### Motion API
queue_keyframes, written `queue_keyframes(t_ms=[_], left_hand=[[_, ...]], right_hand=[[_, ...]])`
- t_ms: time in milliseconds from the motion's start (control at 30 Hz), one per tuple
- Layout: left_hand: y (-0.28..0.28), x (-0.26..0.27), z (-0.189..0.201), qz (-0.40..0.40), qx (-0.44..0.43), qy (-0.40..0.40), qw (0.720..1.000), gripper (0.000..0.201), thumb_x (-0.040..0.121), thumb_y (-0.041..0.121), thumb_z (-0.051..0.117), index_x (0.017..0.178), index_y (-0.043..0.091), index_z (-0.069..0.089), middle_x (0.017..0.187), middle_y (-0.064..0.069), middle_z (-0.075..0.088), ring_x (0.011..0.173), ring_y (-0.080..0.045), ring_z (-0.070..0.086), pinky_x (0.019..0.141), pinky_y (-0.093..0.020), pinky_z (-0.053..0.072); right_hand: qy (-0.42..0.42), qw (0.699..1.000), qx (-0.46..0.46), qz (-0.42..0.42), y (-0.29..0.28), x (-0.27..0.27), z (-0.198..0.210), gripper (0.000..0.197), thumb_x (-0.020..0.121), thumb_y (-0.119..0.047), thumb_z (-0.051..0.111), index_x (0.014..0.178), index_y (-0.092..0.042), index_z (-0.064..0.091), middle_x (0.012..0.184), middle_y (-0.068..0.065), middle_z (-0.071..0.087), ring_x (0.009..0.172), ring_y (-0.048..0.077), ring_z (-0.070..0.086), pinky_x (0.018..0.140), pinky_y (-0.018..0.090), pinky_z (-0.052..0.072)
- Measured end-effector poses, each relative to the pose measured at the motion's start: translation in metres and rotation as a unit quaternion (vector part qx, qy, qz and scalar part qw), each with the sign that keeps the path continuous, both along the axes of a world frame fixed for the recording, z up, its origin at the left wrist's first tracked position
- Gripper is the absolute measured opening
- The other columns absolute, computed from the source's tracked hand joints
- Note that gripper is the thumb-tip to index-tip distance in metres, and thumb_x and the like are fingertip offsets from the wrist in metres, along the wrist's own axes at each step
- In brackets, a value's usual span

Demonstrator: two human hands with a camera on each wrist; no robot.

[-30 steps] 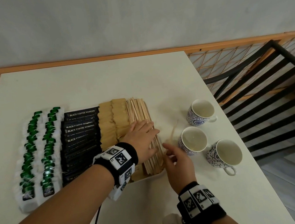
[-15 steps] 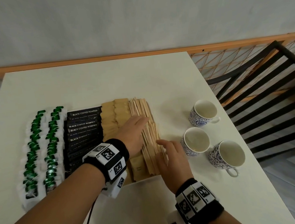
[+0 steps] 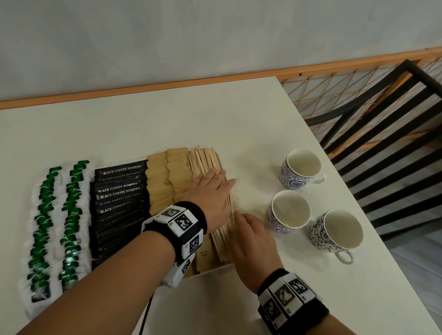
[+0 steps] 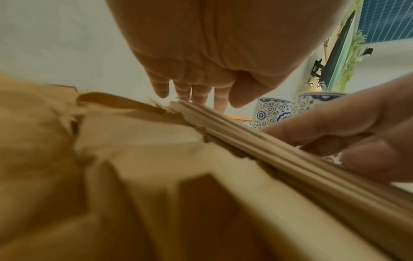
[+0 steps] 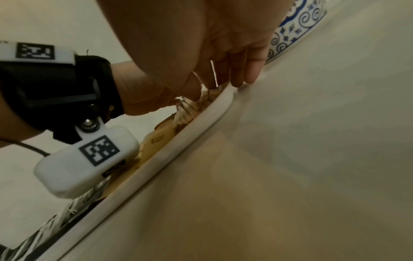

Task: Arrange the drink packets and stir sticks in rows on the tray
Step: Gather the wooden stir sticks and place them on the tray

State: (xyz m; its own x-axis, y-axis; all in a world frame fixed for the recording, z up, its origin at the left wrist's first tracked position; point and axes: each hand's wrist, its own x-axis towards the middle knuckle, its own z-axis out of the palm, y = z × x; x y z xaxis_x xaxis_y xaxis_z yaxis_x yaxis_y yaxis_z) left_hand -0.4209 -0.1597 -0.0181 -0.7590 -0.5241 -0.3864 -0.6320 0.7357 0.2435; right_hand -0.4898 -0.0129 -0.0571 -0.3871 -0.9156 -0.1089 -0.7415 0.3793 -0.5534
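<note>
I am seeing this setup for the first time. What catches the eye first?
Both hands on the stir sticks at the tray's right edge: the left hand lies flat on them, the right hand touches their near ends. Left of them run brown, black and green packet rows; three patterned cups stand right.

Head view looks steeply down from above the table point(image 3: 157, 124). Each wrist view sits low and very close, facing along its fingers. All three share the stir sticks point(image 3: 206, 160) and a cup point(image 4: 271, 113).
</note>
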Motion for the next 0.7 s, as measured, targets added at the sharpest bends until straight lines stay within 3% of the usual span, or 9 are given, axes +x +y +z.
queue_keyframes(t_ms=[167, 367, 467, 533, 633, 700], left_hand=[[0.000, 0.001, 0.000, 0.009, -0.014, -0.005, 1.000, 0.057, 0.097, 0.032, 0.030, 0.151, 0.022, 0.017, 0.161, -0.004, -0.004, 0.147, -0.020, -0.010, 0.118, -0.039, -0.005], [0.000, 0.006, 0.005, 0.021, 0.019, 0.015, 0.999, 0.059, 0.098, 0.022, 0.031, 0.152, 0.018, 0.008, 0.161, -0.004, 0.000, 0.148, -0.020, -0.005, 0.121, -0.039, 0.003], [-0.003, 0.017, 0.013, 0.050, 0.034, 0.074, 0.995, 0.054, 0.096, 0.008, 0.034, 0.149, 0.015, 0.024, 0.156, -0.004, 0.022, 0.144, -0.021, 0.015, 0.118, -0.031, 0.014], [-0.002, 0.024, 0.018, 0.077, 0.039, 0.089, 0.992, 0.053, 0.094, 0.002, 0.036, 0.145, 0.016, 0.032, 0.150, -0.002, 0.031, 0.140, -0.020, 0.023, 0.114, -0.029, 0.021], [0.001, 0.031, 0.019, 0.093, 0.036, 0.082, 0.992, 0.053, 0.095, 0.004, 0.039, 0.145, 0.019, 0.033, 0.148, 0.000, 0.033, 0.137, -0.020, 0.027, 0.111, -0.030, 0.026], [0.005, 0.034, 0.018, 0.088, 0.024, 0.084, 0.992, 0.051, 0.096, 0.009, 0.040, 0.146, 0.020, 0.033, 0.145, 0.001, 0.037, 0.135, -0.020, 0.031, 0.109, -0.029, 0.028]], right_hand=[[-0.004, 1.000, -0.006, 0.011, 0.004, -0.003, -0.002, 0.062, 0.087, -0.038, 0.026, 0.144, -0.019, 0.038, 0.142, 0.001, 0.043, 0.129, 0.022, 0.038, 0.109, 0.030, 0.027], [-0.064, 0.998, -0.023, 0.007, 0.012, -0.007, 0.004, 0.059, 0.090, -0.029, 0.042, 0.146, -0.013, 0.033, 0.140, 0.005, 0.043, 0.129, 0.021, 0.037, 0.108, 0.021, 0.021], [-0.103, 0.994, -0.016, -0.010, 0.022, -0.013, 0.006, 0.062, 0.086, -0.029, 0.045, 0.145, -0.011, 0.035, 0.136, 0.006, 0.045, 0.127, 0.020, 0.041, 0.110, 0.029, 0.032], [-0.113, 0.993, -0.022, -0.016, 0.029, -0.016, 0.004, 0.057, 0.087, -0.018, 0.055, 0.142, -0.011, 0.041, 0.129, 0.004, 0.050, 0.120, 0.019, 0.049, 0.105, 0.033, 0.040], [-0.108, 0.994, -0.024, -0.005, 0.037, -0.020, 0.005, 0.051, 0.088, -0.009, 0.061, 0.136, -0.015, 0.049, 0.114, -0.004, 0.055, 0.103, 0.009, 0.055, 0.094, 0.014, 0.042], [-0.111, 0.993, -0.025, -0.002, 0.039, -0.023, 0.006, 0.045, 0.087, -0.009, 0.063, 0.131, -0.017, 0.056, 0.105, -0.006, 0.058, 0.092, 0.005, 0.057, 0.086, 0.009, 0.044]])
